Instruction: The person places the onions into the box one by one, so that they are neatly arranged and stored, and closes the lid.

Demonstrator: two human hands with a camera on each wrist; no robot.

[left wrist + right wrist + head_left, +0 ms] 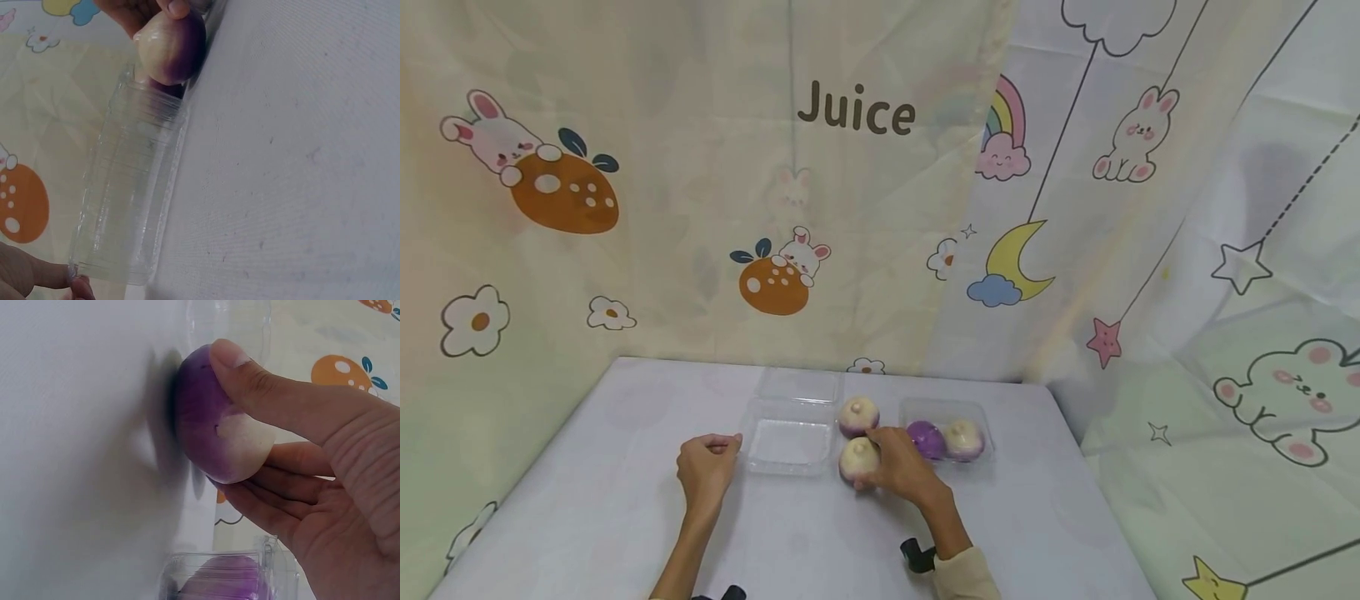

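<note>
A purple-and-white turnip (pixel 855 461) is gripped by my right hand (pixel 904 467), close over the table. In the right wrist view the thumb lies on the purple part of the turnip (pixel 206 412), and the fingers curl around its pale side. My left hand (pixel 707 475) pinches the edge of a transparent plastic box (pixel 786 469), whose lid (pixel 799 387) lies folded back behind it. The left wrist view has thumb and finger at one corner of the box (pixel 125 187). Just behind the held turnip sits a second turnip (pixel 858 414).
Right of my right hand stands another transparent box (pixel 987 417), with a purple-sided turnip (pixel 927 439) and a pale-topped turnip (pixel 964 439) in it. A white cloth covers the table (pixel 790 542). Printed curtains (pixel 700 167) hang behind the table's back edge.
</note>
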